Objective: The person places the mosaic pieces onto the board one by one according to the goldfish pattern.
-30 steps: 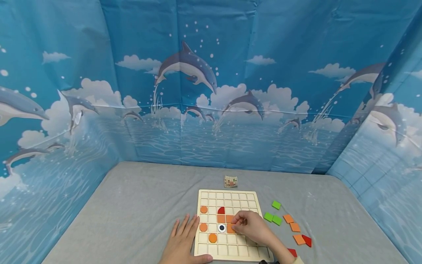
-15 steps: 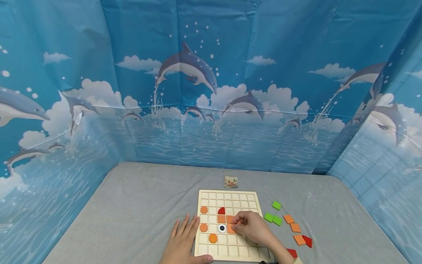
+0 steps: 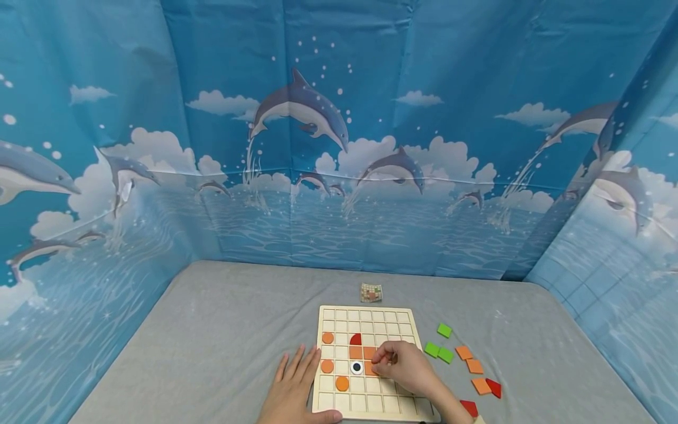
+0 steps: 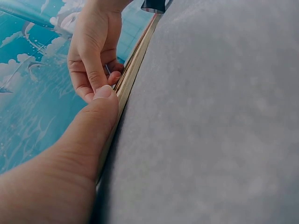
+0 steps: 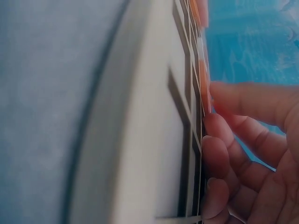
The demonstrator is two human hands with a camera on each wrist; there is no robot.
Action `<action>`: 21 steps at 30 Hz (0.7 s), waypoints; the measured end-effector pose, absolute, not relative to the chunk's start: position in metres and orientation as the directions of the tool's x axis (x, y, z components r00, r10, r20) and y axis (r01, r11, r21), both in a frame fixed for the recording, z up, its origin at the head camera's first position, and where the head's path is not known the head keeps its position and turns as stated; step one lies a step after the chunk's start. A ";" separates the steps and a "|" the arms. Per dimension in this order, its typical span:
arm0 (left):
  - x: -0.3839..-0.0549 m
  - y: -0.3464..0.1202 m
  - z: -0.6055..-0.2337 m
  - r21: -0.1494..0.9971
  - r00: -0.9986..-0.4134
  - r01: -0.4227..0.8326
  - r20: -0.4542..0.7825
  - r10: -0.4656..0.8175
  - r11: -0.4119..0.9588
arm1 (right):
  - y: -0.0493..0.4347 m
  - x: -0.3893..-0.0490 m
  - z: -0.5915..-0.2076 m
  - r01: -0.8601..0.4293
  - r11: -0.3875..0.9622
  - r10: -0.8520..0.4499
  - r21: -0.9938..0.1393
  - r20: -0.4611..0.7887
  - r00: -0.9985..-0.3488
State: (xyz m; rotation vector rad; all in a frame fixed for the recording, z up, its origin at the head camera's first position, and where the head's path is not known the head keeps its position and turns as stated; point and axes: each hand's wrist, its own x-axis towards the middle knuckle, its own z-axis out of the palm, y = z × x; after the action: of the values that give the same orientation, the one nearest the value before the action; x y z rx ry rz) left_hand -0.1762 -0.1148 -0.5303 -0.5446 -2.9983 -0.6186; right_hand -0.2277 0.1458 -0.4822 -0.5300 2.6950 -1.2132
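Right hand [image 3: 405, 368]: thumb and forefinger bent nearly together, pinching a partly hidden orange tile [image 3: 368, 368], sides along the grid, midway between the left and right edges of the board [image 3: 373, 404]. Left hand [image 3: 293, 386]: fingers straight, spread toward the tabletop's far edge, thumb at the board's near-left corner.

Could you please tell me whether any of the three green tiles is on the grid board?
No, all three green tiles lie on the gray cloth, to the right of the grid board.
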 end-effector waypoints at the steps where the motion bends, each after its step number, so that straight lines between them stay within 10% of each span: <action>1: -0.176 -0.115 -0.530 0.378 -0.938 0.343 0.099 0.331 0.860 | 0.146 -0.227 -0.482 -0.265 0.613 -0.373 -0.744 0.022 -0.928; 21: -0.179 -0.116 -0.531 0.406 -0.937 0.338 0.064 0.342 0.849 | 0.205 -0.218 -0.464 -0.128 0.676 -0.190 -0.726 -0.003 -0.982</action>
State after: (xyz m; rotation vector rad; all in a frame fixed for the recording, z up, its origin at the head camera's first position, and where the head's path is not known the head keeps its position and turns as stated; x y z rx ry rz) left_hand -0.1785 -0.1164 -0.5313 -0.5573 -3.0316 -0.6629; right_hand -0.2184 0.2052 -0.4641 -0.2667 2.8039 -1.2049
